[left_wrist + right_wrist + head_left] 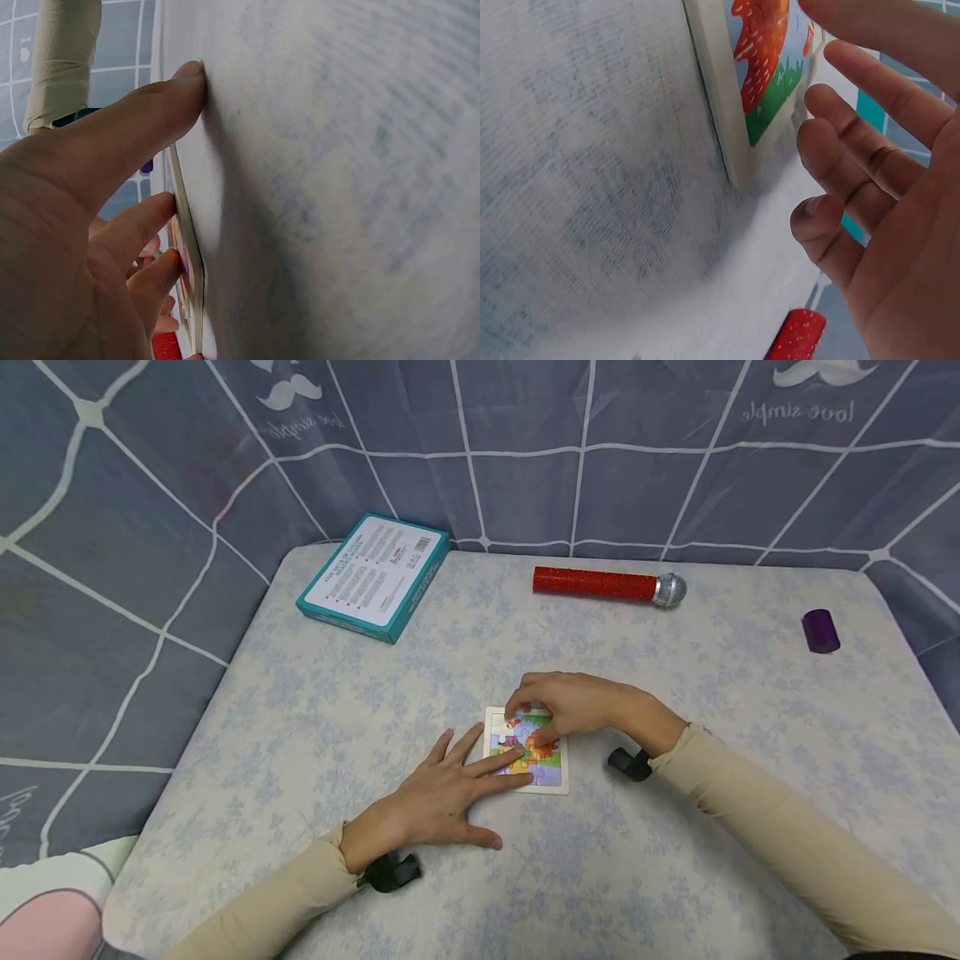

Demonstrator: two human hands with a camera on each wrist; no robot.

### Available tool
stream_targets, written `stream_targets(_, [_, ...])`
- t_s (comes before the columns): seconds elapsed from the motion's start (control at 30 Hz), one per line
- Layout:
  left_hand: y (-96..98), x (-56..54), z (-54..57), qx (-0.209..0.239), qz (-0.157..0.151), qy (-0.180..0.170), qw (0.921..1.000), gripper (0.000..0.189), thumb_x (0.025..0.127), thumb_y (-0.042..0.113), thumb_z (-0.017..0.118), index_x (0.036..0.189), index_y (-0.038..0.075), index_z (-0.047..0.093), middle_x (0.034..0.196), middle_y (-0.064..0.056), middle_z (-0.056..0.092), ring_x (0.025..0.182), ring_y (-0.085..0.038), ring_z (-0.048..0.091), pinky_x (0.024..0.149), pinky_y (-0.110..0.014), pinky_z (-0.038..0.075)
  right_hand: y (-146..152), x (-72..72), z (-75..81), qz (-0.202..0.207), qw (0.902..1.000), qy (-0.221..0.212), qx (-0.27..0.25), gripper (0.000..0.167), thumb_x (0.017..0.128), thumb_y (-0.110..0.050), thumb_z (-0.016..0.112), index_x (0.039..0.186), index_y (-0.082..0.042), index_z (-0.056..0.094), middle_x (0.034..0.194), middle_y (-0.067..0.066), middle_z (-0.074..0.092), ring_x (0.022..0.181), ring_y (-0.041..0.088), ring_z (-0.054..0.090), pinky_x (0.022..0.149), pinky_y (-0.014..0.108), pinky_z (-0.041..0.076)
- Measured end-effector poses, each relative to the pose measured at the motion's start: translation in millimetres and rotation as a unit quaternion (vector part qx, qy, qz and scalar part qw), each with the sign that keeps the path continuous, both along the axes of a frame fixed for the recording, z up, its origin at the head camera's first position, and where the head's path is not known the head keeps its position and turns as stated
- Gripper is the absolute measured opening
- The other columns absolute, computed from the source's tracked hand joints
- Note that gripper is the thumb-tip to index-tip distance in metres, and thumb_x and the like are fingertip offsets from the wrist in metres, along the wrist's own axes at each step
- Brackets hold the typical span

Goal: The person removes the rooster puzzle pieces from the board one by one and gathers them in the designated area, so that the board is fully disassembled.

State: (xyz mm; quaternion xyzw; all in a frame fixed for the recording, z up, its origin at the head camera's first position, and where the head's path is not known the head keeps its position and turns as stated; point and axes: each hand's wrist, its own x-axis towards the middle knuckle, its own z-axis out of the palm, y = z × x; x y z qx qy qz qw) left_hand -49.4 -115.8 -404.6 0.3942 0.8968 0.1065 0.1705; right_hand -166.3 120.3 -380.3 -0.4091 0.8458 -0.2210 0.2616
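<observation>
A small square jigsaw puzzle (550,777) in a pale frame lies on the table, with a colourful picture on its pieces. My left hand (442,793) is spread palm down from the lower left, some fingertips resting on the puzzle and its thumb on the tablecloth. From the upper right my right hand (573,702) reaches over the puzzle's top edge with bent fingers, thumb over the orange figure. In the right wrist view the fingers (855,150) are loosely bent beside the frame, and no piece shows between them. Both hands hide part of the picture.
A teal box (375,572) lies at the back left. Behind the puzzle is a red microphone (600,583) with a silver head, and a purple cylinder (821,631) stands at the right. A tile-patterned curtain (525,493) hangs along the table's back and left edges.
</observation>
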Motion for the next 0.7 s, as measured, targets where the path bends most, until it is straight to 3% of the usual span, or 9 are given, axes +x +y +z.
stream_targets(0.23, [-0.1,1.7,-0.6,-0.003,0.002,-0.003,1.0,0.082,0.083,0.066,0.064,0.154,0.039,0.032,0.163,0.012,0.015,0.148,-0.043,-0.004,0.112,-0.067,0.006,-5.5,2.9,0.0,0.012,0.9992,0.022,0.032,0.04,0.083,-0.018,0.078,0.122,-0.02,0.068,0.109,-0.005,0.057,0.096,0.014,0.054,0.083,0.033,0.047])
stream_targets(0.53, [1.6,3.5,-1.5,-0.009,0.0,-0.005,0.9999,0.082,0.082,0.068,0.063,0.153,0.041,0.031,0.163,0.014,0.013,0.148,-0.041,-0.004,0.113,-0.066,0.007,-5.9,4.5,-3.0,0.014,0.9997,0.009,0.017,0.034,0.081,-0.012,0.081,0.112,-0.019,0.068,0.101,-0.005,0.057,0.09,0.014,0.053,0.076,0.029,0.047])
stream_targets(0.7, [1.3,1.3,0.1,-0.016,0.005,0.002,0.9999,0.083,0.082,0.068,0.063,0.154,0.042,0.03,0.163,0.014,0.013,0.149,-0.04,-0.004,0.113,-0.065,0.006,-8.5,1.4,-0.7,0.02,0.9998,0.0,0.004,0.031,0.081,-0.01,0.081,0.109,-0.017,0.067,0.101,-0.004,0.057,0.09,0.015,0.052,0.079,0.03,0.047])
